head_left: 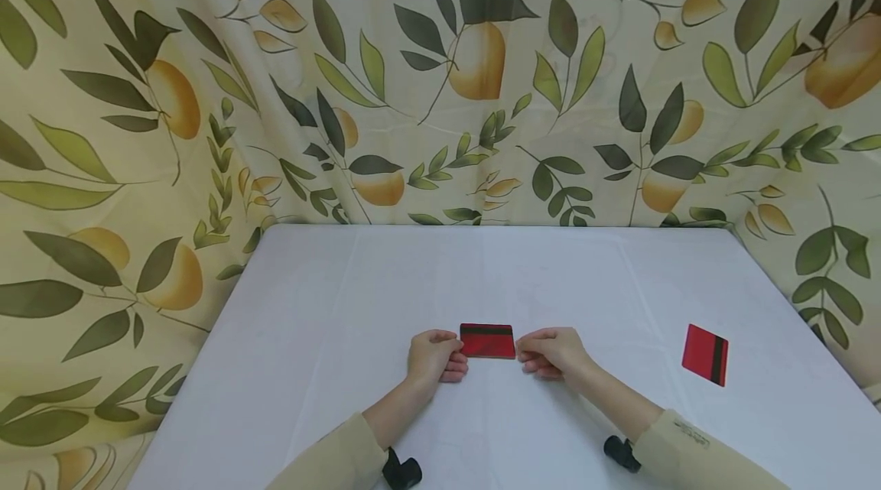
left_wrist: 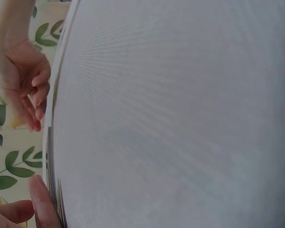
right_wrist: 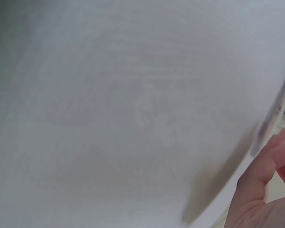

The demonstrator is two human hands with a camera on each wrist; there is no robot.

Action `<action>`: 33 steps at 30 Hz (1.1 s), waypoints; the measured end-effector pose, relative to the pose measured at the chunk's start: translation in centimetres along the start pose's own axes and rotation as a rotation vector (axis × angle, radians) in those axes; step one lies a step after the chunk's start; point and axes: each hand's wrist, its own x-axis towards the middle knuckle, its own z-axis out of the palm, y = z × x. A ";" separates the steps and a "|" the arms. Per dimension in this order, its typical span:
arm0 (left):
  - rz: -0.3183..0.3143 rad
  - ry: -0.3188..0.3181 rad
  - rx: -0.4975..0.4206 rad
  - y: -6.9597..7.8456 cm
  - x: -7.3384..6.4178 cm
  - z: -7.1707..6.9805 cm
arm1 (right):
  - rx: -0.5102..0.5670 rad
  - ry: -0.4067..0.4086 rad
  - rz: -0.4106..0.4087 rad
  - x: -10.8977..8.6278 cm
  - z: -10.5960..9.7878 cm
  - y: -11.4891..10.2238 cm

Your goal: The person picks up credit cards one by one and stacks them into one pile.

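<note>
A red card (head_left: 487, 341) with a black stripe lies between the two hands in the head view, its long side running left to right. My left hand (head_left: 437, 357) pinches the card's left end, thumb on the near corner. The left wrist view catches the card (left_wrist: 54, 175) nearly edge-on, beside the left fingers (left_wrist: 43, 204). Right at the card's right edge are the fingertips of my right hand (head_left: 554, 352), loosely bent, with nothing visible between them. The right wrist view shows that hand (right_wrist: 261, 185) at the lower right corner.
A second red card (head_left: 705, 355) with a dark stripe lies on the right part of the white table (head_left: 385, 268), turned at an angle. Behind the table hangs a curtain (head_left: 427, 146) printed with leaves and fruit. Black wrist cameras sit near both sleeves.
</note>
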 end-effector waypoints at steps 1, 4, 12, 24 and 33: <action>-0.005 0.001 -0.007 0.1 -0.1 0.0 | 0.004 -0.013 -0.002 -0.1 -0.4 -0.1; -0.007 -0.016 -0.027 0.5 -0.4 0.4 | 0.034 -0.053 0.001 -0.6 -1.7 -0.4; 0.010 -0.125 -0.039 1.3 -1.5 2.6 | 0.157 -0.166 0.019 -1.8 -5.6 0.0; -0.039 -0.228 -0.117 1.0 -2.2 8.0 | 0.330 -0.275 0.030 -3.0 -11.6 2.8; -0.116 -0.236 -0.121 0.5 -2.8 13.1 | 0.388 -0.282 0.044 -3.8 -15.6 3.9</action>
